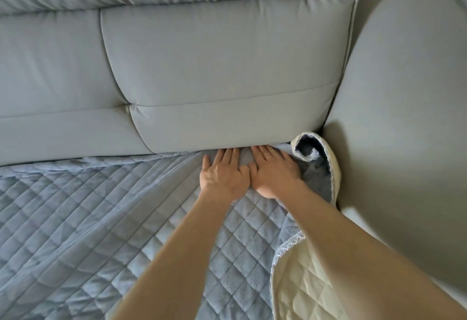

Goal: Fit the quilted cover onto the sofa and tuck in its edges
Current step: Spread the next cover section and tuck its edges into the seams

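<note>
- My left hand point(223, 177) and right hand point(274, 170): side by side, flat, fingers straight and close together, pressing on the blue-grey quilted fabric cover point(101, 218).
- My fingertips point(228, 154): at the far crease under the pale grey padded sofa back cushion point(227, 79), with the cover beneath them.
- Cover: spread over the seat, left and near; its cream-backed lace-trimmed corner point(312, 151) curls up right of my right hand, against the beige sofa armrest point(404, 117).

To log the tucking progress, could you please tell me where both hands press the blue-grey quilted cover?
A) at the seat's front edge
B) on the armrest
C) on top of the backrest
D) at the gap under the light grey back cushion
D: the left hand and right hand lie flat on the blue-grey quilted cover, fingers straight, tips meeting the light grey back cushion.
</note>
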Available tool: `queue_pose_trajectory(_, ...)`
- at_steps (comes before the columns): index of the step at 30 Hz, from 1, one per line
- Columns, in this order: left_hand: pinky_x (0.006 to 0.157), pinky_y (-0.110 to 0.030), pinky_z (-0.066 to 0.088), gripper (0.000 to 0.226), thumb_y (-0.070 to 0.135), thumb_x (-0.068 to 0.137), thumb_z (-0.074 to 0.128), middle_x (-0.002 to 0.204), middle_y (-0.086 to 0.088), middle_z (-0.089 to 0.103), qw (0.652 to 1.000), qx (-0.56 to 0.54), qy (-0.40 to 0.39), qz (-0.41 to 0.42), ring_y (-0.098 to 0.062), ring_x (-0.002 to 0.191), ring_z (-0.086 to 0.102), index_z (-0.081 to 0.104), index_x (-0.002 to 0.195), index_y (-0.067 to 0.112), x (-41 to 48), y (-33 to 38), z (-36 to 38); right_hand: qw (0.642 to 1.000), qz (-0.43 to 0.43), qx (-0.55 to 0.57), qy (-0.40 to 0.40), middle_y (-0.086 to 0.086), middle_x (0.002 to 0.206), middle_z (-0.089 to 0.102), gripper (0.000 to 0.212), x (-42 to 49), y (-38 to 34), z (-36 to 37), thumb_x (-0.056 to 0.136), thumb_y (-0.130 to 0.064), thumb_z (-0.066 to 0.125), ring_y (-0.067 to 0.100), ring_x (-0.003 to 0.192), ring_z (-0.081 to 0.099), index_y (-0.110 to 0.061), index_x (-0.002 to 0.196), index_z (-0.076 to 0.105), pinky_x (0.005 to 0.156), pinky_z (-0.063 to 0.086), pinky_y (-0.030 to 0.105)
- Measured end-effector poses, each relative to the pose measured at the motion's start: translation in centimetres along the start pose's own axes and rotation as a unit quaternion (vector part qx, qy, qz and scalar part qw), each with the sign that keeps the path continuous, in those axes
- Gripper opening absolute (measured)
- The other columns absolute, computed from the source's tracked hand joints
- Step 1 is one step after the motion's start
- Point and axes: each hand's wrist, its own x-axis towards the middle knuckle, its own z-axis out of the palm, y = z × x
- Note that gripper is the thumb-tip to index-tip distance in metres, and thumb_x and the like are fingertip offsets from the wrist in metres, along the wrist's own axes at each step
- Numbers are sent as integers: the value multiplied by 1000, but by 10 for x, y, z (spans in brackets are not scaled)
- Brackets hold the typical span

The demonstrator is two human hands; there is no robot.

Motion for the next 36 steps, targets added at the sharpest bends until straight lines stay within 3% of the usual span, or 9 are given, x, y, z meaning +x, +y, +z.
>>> queue_pose_trajectory(5, 120, -39, 0, 66, 40, 101, 25, 164, 5, -7, 998, 20, 22, 52, -12, 150, -6, -2, 157, 18, -52, 22, -1, 994, -3, 4, 109, 5, 165, -1, 75, -69, 16, -6, 94, -34, 42, 16, 151, -4, -10, 156, 6, 120, -6, 36)
queue_pose_trajectory(8, 119, -35, -6, 70, 36, 98, 34, 164, 8, -3, 988, 30, 57, 138, -8, 149, -7, 0, 157, 22, -47, 46, -8, 982, 22, 16, 185, 17, 157, 30, 70, -97, 36, -4, 95, -32, 54, 25, 145, 30, 0, 150, 26, 120, 14, 32)
queue_pose_trajectory(11, 117, -33, -8, 67, 42, 99, 30, 164, 9, -4, 979, 42, 65, 189, -7, 149, -6, 2, 157, 21, -27, 69, -13, 985, 95, 87, 117, 19, 151, 37, 53, -83, 39, -9, 103, -29, 31, 28, 140, 35, -3, 149, 26, 119, 18, 38)
queue_pose_trajectory(15, 115, -32, -11, 64, 39, 101, 26, 162, 11, -11, 967, 71, 46, 240, -7, 149, -9, -5, 156, 26, -8, 67, 1, 989, 79, 119, -32, 28, 145, 41, 43, -55, 43, -18, 103, -11, 32, 38, 133, 41, 6, 143, 32, 103, 35, 40)
queue_pose_trajectory(21, 117, -33, -14, 68, 44, 97, 18, 160, 14, -16, 959, 94, 42, 263, -3, 146, -14, -13, 154, 26, 15, 72, 5, 950, 161, 265, -18, 25, 147, 41, 42, -48, 47, -18, 105, -7, 23, 34, 135, 40, 6, 143, 33, 110, 21, 36)
queue_pose_trajectory(24, 120, -38, -12, 72, 42, 92, 16, 160, 12, -19, 964, 100, 12, 247, -2, 143, -21, -16, 153, 23, 21, 78, 7, 922, 179, 342, -24, 25, 153, 31, 47, -41, 56, -19, 105, -11, 27, 36, 140, 31, 5, 149, 21, 110, 21, 38)
queue_pose_trajectory(31, 121, -38, -5, 76, 42, 92, 30, 163, 16, -5, 975, 70, -13, 212, -2, 148, -7, -9, 156, 30, 43, 89, 4, 884, 188, 427, -42, 15, 136, 47, 45, -13, 77, -8, 104, -17, 35, 28, 127, 43, -1, 146, 32, 102, 30, 36)
queue_pose_trajectory(33, 120, -37, 4, 82, 40, 87, 43, 163, 16, 5, 975, 56, -32, 212, -6, 148, 5, -3, 156, 34, 47, 95, -6, 867, 186, 461, 20, 5, 115, 55, 34, -15, 76, -10, 98, -16, 47, 18, 112, 49, -4, 130, 52, 97, 38, 26)
queue_pose_trajectory(36, 117, -39, 17, 81, 35, 87, 47, 162, 14, 14, 976, 50, -19, 209, -13, 147, 18, 3, 156, 32, 32, 98, -13, 865, 163, 459, 121, 4, 115, 61, 30, -37, 63, -13, 94, -13, 52, 18, 114, 55, -12, 124, 56, 88, 32, 1)
